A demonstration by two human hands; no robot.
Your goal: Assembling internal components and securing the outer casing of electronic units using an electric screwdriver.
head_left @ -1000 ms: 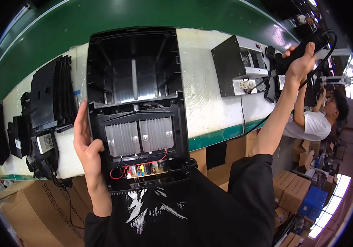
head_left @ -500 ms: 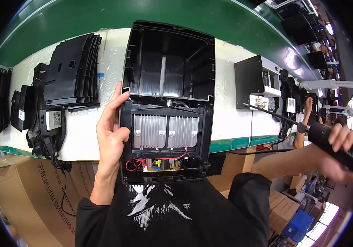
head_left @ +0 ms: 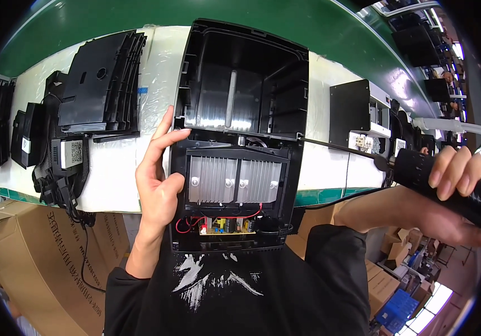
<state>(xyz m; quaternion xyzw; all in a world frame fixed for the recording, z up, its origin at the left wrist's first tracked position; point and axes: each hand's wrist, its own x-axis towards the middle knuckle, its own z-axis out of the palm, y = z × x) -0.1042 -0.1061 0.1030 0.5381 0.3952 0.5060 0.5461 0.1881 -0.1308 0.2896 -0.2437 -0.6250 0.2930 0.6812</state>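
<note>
We had the big housing (head_left: 240,134) in front of us, black plastic, mostly matt with a slight sheen on the ribbed inner walls. The heat sink (head_left: 235,180) at its 6 o'clock end was bare finned metal, brushed and pale grey. The stacked panels (head_left: 97,89) over at 10 o'clock looked like the same matt black plastic. The bench top (head_left: 111,179) was smooth and white, and the boxes (head_left: 27,257) underneath were plain brown cardboard. The driver (head_left: 442,185) at 3 o'clock had a textured black grip.
</note>
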